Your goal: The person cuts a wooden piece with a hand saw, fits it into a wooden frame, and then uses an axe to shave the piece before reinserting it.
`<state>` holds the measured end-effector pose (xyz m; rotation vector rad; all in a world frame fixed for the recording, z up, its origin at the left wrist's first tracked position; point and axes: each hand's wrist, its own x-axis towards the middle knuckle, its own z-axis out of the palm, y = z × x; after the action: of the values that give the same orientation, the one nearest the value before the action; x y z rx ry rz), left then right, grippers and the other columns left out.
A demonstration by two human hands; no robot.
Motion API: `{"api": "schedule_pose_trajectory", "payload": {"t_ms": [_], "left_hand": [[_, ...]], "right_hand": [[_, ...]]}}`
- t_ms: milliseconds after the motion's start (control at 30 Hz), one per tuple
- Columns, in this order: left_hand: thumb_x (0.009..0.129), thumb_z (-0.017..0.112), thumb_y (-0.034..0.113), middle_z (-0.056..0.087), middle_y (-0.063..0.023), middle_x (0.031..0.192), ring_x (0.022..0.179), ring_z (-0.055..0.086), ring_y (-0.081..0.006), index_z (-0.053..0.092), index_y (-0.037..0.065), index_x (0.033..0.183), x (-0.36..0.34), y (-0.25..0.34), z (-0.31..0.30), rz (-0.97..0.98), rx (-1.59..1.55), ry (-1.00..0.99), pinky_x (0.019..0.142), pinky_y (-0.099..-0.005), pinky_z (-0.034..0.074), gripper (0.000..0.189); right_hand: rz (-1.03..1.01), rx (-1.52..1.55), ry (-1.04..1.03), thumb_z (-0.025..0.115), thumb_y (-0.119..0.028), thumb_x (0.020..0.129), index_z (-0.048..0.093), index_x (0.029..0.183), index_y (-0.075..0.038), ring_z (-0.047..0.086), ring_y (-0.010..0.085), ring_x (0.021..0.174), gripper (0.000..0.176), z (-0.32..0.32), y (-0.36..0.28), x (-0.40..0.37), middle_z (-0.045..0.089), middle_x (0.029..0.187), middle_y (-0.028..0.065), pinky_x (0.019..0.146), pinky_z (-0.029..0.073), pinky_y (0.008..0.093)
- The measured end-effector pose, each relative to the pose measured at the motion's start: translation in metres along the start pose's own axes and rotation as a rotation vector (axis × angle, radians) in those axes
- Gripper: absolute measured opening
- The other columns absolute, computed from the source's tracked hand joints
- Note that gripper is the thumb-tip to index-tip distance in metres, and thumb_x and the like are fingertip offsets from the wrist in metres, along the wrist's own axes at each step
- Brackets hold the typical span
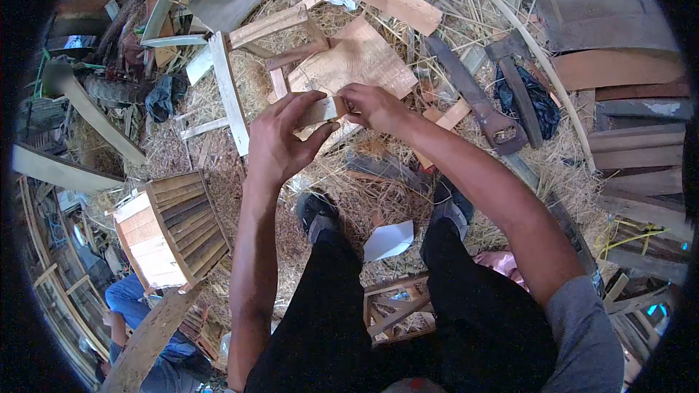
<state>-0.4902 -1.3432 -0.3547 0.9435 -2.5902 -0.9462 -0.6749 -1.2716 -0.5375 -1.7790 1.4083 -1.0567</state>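
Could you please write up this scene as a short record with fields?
setting: straw-covered ground littered with planks and offcuts
held item: small wooden block, raised in front of the body
left hand: grips the block's left part
right hand: pinches its right end
beyond the hands: plywood sheet on the straw
between the feet: white paper
lower left: slatted wooden crate; another person in blue nearby

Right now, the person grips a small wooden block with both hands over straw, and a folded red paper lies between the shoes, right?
Not quite: the head view shows the folded paper between the shoes is white, not red. The rest stands: the left hand and right hand both grip the small wooden block over the straw.
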Motion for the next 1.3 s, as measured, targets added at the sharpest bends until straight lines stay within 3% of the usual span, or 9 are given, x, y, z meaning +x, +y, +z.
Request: {"api": "schedule_pose_trajectory", "payload": {"t_ms": [200, 567, 700, 867, 1300], "left_hand": [[0.076, 0.087, 0.021, 0.072, -0.0131, 0.103, 0.092, 0.072, -0.0282, 0.068, 0.005, 0.113, 0.0, 0.001, 0.001, 0.05, 0.026, 0.032, 0.079, -0.0371, 0.057, 0.044], [0.076, 0.084, 0.019, 0.073, -0.0123, 0.097, 0.082, 0.073, -0.0287, 0.07, 0.007, 0.111, 0.002, -0.001, 0.005, 0.083, 0.001, 0.088, 0.07, -0.0377, 0.058, 0.04], [0.076, 0.084, 0.02, 0.073, -0.0118, 0.097, 0.083, 0.073, -0.0284, 0.07, 0.008, 0.111, 0.001, -0.001, 0.004, 0.08, 0.0, 0.074, 0.071, -0.0372, 0.058, 0.04], [0.076, 0.086, 0.022, 0.072, -0.0125, 0.102, 0.091, 0.073, -0.0281, 0.069, 0.006, 0.112, 0.0, 0.001, 0.001, 0.024, 0.028, 0.007, 0.079, -0.0373, 0.057, 0.043], [0.075, 0.087, 0.021, 0.072, -0.0125, 0.101, 0.091, 0.072, -0.0285, 0.069, 0.006, 0.112, -0.001, -0.003, 0.001, 0.059, 0.001, 0.016, 0.079, -0.0367, 0.057, 0.043]], "right_hand": [[-0.061, -0.028, 0.022, 0.079, -0.014, 0.077, 0.06, 0.122, -0.002, 0.065, 0.037, 0.102, 0.05, 0.0, 0.002, -0.001, 0.064, 0.114, 0.0168, 0.086, 0.055, 0.0439], [0.049, -0.004, -0.009, 0.077, -0.013, 0.079, 0.06, 0.122, 0.0, 0.065, 0.0376, 0.103, 0.048, -0.008, -0.013, 0.0, 0.064, 0.115, 0.0174, 0.088, 0.055, 0.0443], [-0.043, 0.014, 0.062, 0.078, -0.004, 0.077, 0.061, 0.121, -0.003, 0.067, 0.0327, 0.099, 0.047, -0.003, -0.002, -0.001, 0.066, 0.109, 0.0138, 0.084, 0.056, 0.0394], [-0.079, 0.064, 0.103, 0.078, -0.002, 0.076, 0.061, 0.12, -0.002, 0.066, 0.0336, 0.102, 0.047, -0.006, -0.003, -0.004, 0.067, 0.111, 0.014, 0.085, 0.055, 0.0405], [-0.064, -0.021, 0.088, 0.08, -0.001, 0.073, 0.064, 0.118, 0.0, 0.065, 0.0382, 0.108, 0.048, 0.0, -0.007, -0.012, 0.067, 0.115, 0.0191, 0.094, 0.053, 0.0427]]}}
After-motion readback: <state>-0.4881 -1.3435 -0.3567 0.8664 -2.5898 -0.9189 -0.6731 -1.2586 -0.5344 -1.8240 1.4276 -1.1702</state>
